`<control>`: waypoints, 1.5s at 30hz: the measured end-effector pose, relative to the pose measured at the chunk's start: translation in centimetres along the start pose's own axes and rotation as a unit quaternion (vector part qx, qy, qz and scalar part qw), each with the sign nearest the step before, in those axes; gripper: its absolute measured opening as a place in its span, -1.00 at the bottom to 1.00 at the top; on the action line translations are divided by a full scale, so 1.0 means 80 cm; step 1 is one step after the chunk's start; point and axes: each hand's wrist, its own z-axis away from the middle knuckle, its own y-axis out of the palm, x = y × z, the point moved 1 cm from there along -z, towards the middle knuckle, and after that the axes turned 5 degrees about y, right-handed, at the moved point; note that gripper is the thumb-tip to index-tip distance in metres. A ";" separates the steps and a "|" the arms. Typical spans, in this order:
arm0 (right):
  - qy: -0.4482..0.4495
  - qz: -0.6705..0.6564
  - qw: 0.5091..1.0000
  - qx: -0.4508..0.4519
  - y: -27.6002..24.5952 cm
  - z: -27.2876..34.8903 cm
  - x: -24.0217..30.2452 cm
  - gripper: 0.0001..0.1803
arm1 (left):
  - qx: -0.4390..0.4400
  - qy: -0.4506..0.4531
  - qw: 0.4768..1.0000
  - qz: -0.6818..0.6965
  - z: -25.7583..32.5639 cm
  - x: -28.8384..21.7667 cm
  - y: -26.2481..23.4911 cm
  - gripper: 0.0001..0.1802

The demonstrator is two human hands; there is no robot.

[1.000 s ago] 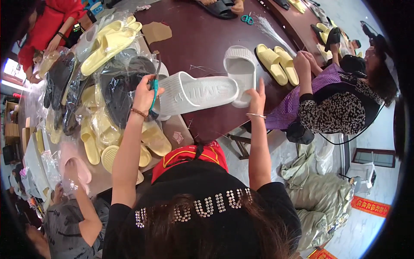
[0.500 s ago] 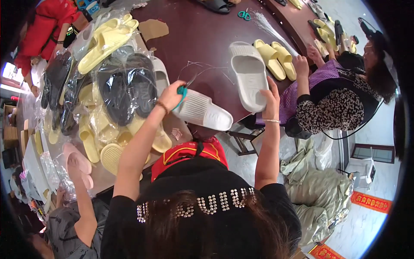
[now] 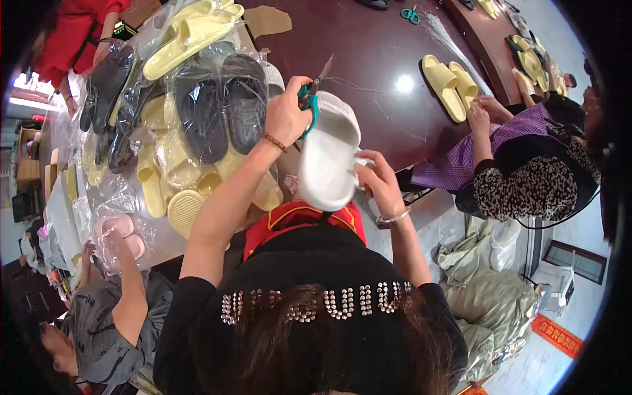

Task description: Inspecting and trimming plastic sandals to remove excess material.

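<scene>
My left hand (image 3: 286,118) is closed round a pair of scissors (image 3: 309,108) with teal handles, their dark blades pointing up and away. Just right of it, a white slide slipper (image 3: 327,155) is tilted toward me, its sole end near my waist. My right hand (image 3: 378,179) grips the slipper's right edge with bent fingers. Whether the left fingers also touch the slipper, or whether a second one lies behind it, I cannot tell. Thin pale threads (image 3: 375,89) trail over the dark red table (image 3: 342,39) beyond the blades. Another white slipper (image 3: 272,78) shows partly behind my left hand.
At the left, bagged black slippers (image 3: 201,118) and yellow slippers (image 3: 187,49) form a heap. A yellow pair (image 3: 451,85), spare teal scissors (image 3: 410,15) and a thread bundle (image 3: 447,43) lie on the table's right. Co-workers sit at right and lower left; another, in red, stands far left.
The white slipper from the right has come in front of me, with my right hand following leftward. My left hand has risen, scissors turned upward. The other white slipper beneath the scissors no longer shows.
</scene>
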 end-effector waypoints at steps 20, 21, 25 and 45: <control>-0.349 0.286 0.886 -0.105 0.016 -0.047 0.046 -0.85 | 0.042 0.092 0.995 -0.001 0.043 -0.044 -0.012 -0.65; -0.338 0.249 0.903 -0.087 0.014 -0.048 0.044 -0.86 | 0.043 0.084 0.996 0.006 0.043 -0.045 -0.012 -0.64; -0.324 0.198 0.923 -0.059 0.014 -0.051 0.036 -0.86 | 0.052 0.061 0.997 -0.008 0.044 -0.050 -0.015 -0.64; -0.412 0.370 0.828 -0.093 -0.002 -0.035 0.088 -0.76 | 0.113 0.444 0.834 -0.308 0.014 -0.056 -0.107 -0.56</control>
